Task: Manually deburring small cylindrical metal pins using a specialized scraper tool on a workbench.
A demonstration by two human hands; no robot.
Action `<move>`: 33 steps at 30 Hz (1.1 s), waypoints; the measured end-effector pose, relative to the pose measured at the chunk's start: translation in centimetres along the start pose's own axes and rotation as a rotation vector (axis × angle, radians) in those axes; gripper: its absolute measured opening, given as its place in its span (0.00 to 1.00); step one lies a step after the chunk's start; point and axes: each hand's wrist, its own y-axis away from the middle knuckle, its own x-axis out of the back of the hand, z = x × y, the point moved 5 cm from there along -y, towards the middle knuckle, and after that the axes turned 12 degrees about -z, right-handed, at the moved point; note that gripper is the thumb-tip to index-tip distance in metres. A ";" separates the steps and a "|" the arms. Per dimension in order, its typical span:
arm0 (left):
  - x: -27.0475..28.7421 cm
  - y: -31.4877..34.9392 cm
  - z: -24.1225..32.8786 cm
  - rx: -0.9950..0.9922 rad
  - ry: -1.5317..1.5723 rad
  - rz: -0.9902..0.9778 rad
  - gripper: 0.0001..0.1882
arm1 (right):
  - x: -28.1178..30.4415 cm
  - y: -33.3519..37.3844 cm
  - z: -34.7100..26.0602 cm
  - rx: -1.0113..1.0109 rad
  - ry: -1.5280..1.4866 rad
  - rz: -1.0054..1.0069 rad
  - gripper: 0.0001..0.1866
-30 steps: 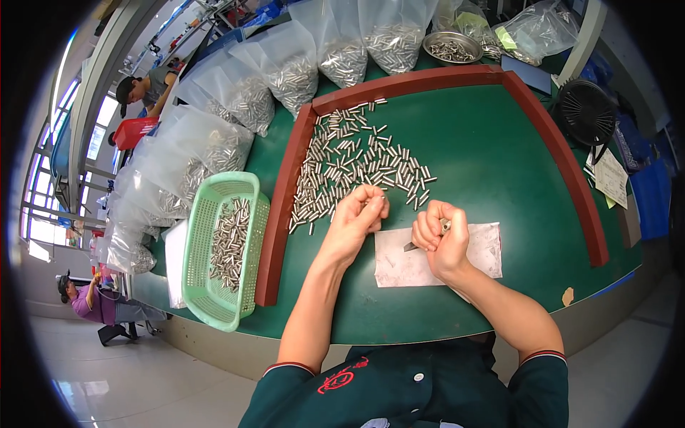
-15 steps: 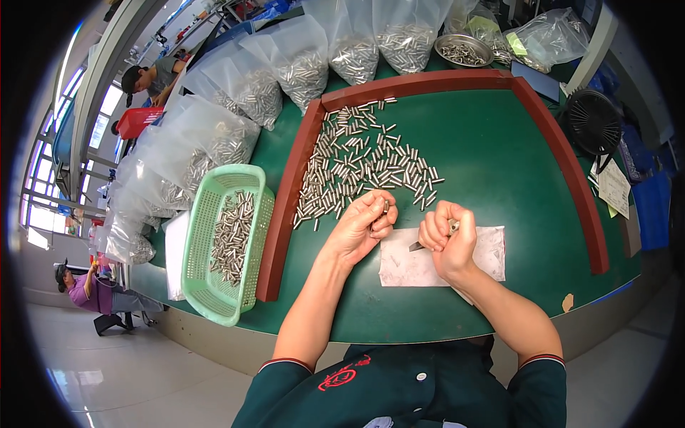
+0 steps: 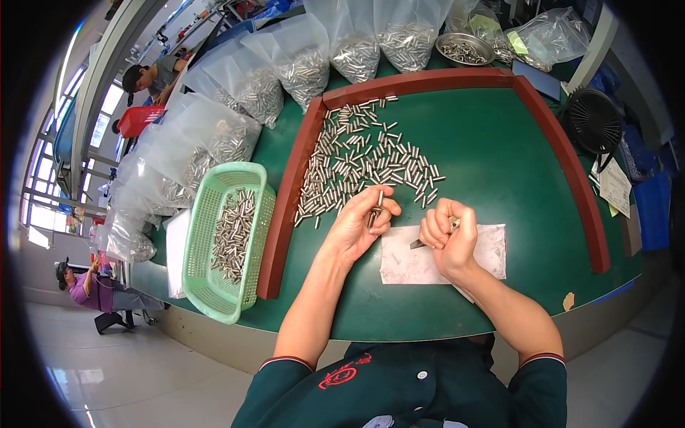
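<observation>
My left hand [image 3: 358, 227] is closed on small silver metal pins. One metal pin [image 3: 380, 197] stands up between the thumb and fingertips, and at least one more shows lower among the curled fingers. My right hand [image 3: 451, 239] is wrapped round a tool with a short dark flat blade [image 3: 417, 244] that points left; most of the tool is hidden in the fist. Beneath the right hand lies a smudged whitish cloth or paper [image 3: 399, 265]. A loose spread of metal pins [image 3: 357, 160] covers the green table [image 3: 492, 150] just beyond my left hand.
Red-brown rails [image 3: 291, 192] border the work area at left, back and right. Outside the left rail stands a green basket [image 3: 191, 267] holding pins. Clear bags [image 3: 303, 68] of pins line the back and left, near a metal bowl [image 3: 444, 41]. A black fan [image 3: 592, 121] is at right.
The fingers of my left hand have shifted, and a pin now stands upright at the fingertips, showing more of its length. My right hand and the blade have hardly moved.
</observation>
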 end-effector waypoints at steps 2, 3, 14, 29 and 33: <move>-0.1 0.0 0.2 -0.057 0.107 0.058 0.14 | 0.0 0.0 0.0 0.001 0.000 -0.001 0.16; 0.2 -0.1 0.5 -0.092 0.074 0.049 0.16 | 0.0 0.0 0.0 0.001 0.007 -0.003 0.16; -1.4 -1.2 2.1 -0.356 -1.885 0.351 0.04 | -0.2 0.0 0.2 -0.006 0.003 -0.010 0.15; 0.1 0.1 0.5 -0.082 -0.088 -0.125 0.05 | -0.1 -0.1 0.2 -0.021 -0.006 0.012 0.16; 0.0 0.1 0.4 -0.074 -0.112 -0.120 0.05 | 0.0 -0.1 0.2 -0.020 -0.008 0.018 0.16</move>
